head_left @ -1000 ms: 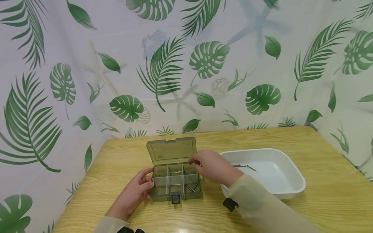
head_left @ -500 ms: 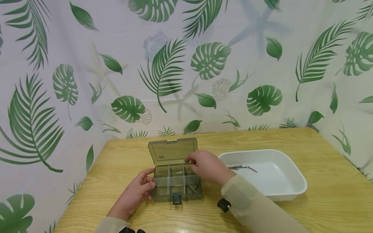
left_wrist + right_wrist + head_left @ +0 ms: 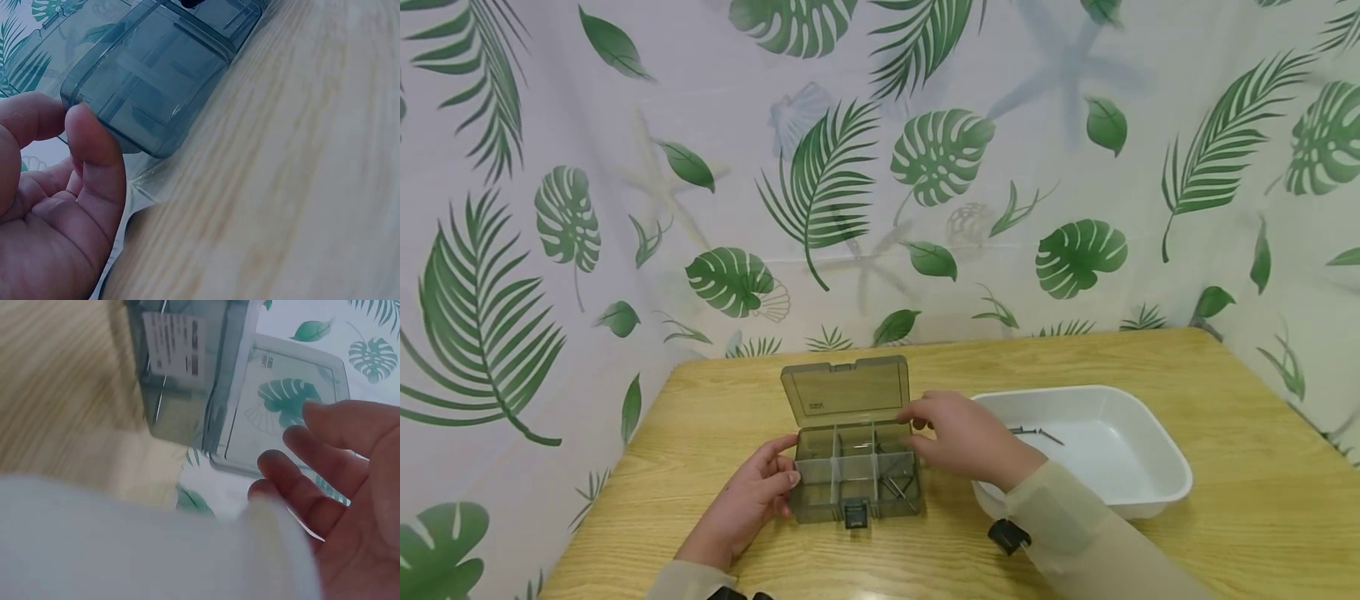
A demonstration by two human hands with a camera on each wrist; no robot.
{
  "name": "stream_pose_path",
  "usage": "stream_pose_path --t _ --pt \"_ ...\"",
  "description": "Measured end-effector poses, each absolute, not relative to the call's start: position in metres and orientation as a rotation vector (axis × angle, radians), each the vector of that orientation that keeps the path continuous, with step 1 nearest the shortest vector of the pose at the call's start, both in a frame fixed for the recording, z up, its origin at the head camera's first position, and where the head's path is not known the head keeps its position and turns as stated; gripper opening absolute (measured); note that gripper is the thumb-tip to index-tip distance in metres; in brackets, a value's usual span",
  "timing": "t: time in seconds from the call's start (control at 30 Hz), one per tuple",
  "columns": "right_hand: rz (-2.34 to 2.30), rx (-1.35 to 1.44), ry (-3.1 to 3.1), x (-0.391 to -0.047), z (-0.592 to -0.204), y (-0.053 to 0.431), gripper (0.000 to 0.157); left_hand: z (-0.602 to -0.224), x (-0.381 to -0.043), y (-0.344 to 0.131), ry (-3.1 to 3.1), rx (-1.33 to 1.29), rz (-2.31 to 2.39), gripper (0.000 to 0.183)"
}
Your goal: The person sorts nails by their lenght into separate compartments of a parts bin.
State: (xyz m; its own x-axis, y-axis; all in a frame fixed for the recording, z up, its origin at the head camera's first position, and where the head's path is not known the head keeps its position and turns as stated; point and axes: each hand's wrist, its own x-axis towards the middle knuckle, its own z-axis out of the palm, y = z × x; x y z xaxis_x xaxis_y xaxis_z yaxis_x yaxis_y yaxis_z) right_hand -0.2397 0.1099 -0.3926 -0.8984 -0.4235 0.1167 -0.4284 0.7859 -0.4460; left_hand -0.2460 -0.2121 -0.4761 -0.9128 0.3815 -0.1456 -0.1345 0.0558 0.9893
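Observation:
A smoky see-through compartment box stands on the table with its hinged lid raised. Long thin metal pieces that look like screws lie in its front right compartment. My left hand holds the box's left side, the thumb at the corner and the forefinger beside it. At the back right corner hovers my right hand, fingers loosely bent. In the right wrist view its fingertips are apart with nothing between them, in front of the lid.
To the right stands a white plastic basin, with a few screws at its left side, partly hidden by my right arm. The wooden table meets a leaf-print curtain at the back. A printed label is on the box's side.
My right hand first went a little left over the back right compartment, then drew back to the right with its fingers spreading. The small screw-like piece at its fingertips is gone. The left hand stays put.

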Motion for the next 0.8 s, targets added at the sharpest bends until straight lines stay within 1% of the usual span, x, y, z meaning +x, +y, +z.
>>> stream_pose_path --t 0.37,0.6,0.8 --pt "0.703 0.702 -2.978 -0.233 -0.390 0.158 0.033 -0.478 -0.245 -0.212 1.970 0.228 1.924 0.065" --pt "0.728 0.595 -3.047 -0.234 -0.397 0.195 0.038 -0.478 -0.245 -0.211 1.962 0.236 1.929 0.065" --pt "0.681 0.606 -3.061 -0.237 -0.408 0.220 0.039 -0.476 -0.246 -0.211 1.980 0.237 1.924 0.065"
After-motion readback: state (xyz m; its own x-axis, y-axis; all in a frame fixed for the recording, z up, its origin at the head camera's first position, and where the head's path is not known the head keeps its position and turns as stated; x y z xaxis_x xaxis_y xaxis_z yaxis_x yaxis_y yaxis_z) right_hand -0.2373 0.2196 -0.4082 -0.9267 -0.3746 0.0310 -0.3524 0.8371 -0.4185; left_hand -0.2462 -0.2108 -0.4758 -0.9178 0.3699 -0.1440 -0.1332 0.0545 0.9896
